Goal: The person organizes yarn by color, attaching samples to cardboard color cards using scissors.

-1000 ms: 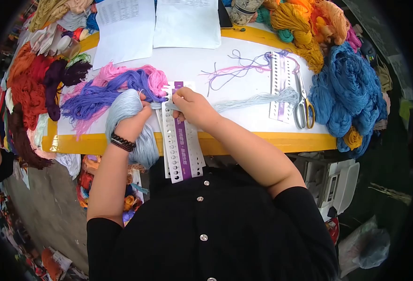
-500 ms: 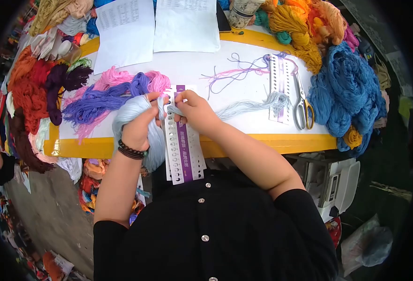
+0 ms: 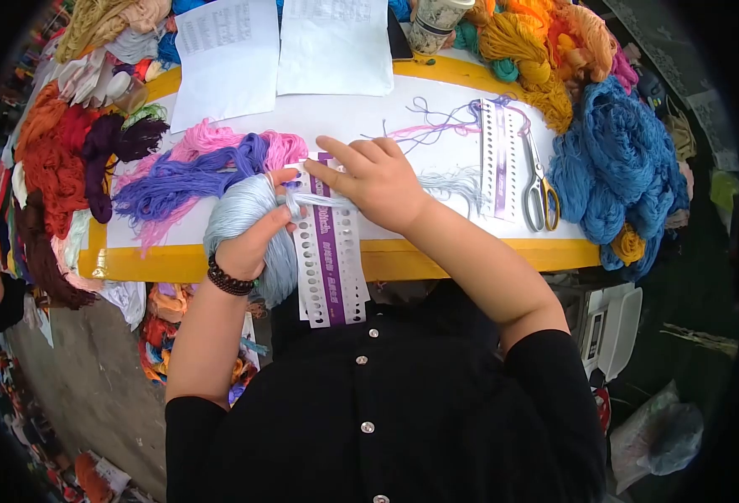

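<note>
Work table: white top, yellow border. Light-blue skein, above the near edge: looped over the left hand, which is curled, thumb and fingers pinching a strand of it. Right hand: fingers loosely spread, the strand running beneath it; whether it grips cannot be told. Punched card, purple-striped: under the strand, overhanging the near edge. Violet yarn and pink yarn: heaped together, left. Second punched card, threaded: right, beside scissors. Printed sheet: far side. Blue yarn: large pile, right end. Red yarn: left end. Room: grey floor, left; plastic bag, lower right.
</note>
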`<state>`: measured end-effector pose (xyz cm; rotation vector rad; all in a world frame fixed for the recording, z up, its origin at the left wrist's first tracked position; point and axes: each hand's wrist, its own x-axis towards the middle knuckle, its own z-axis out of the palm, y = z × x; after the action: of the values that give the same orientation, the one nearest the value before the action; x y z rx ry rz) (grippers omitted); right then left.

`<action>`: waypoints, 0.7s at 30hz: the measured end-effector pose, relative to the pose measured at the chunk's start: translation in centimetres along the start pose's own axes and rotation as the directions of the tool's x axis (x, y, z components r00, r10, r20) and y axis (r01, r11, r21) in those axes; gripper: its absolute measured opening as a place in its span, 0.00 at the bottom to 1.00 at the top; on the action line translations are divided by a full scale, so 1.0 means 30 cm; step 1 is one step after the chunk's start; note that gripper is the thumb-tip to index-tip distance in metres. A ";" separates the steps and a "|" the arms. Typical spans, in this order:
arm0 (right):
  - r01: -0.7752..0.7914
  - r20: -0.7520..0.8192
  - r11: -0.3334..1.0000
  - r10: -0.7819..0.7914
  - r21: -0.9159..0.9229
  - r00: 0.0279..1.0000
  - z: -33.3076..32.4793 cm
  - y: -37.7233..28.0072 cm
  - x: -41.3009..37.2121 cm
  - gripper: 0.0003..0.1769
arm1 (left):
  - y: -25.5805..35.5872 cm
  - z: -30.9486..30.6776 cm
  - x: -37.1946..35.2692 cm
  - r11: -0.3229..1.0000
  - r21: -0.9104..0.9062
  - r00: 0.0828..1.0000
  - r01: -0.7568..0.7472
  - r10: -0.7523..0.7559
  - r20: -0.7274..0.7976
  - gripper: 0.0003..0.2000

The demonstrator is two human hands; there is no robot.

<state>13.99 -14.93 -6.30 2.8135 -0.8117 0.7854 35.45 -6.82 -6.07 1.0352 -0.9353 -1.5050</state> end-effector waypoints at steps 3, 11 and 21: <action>0.025 -0.096 0.996 -0.033 -0.089 0.995 0.022 0.012 0.019 0.27 | 0.004 -0.069 -0.015 0.969 -0.241 0.975 0.062 -0.111 -0.195 0.16; 0.004 -0.097 1.000 -0.006 -0.015 0.995 0.027 0.059 -0.036 0.23 | 0.126 -0.397 -0.189 0.784 -0.613 0.944 -0.098 -0.122 -0.306 0.16; -0.142 0.019 0.954 0.142 0.266 0.990 0.061 0.076 -0.053 0.12 | 0.187 -0.783 -0.361 0.780 -0.523 0.848 -0.344 0.018 -0.530 0.19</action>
<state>12.48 -16.58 -8.76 3.0128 -0.9859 0.9849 60.41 1.98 -6.94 0.7594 -0.1416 -1.1498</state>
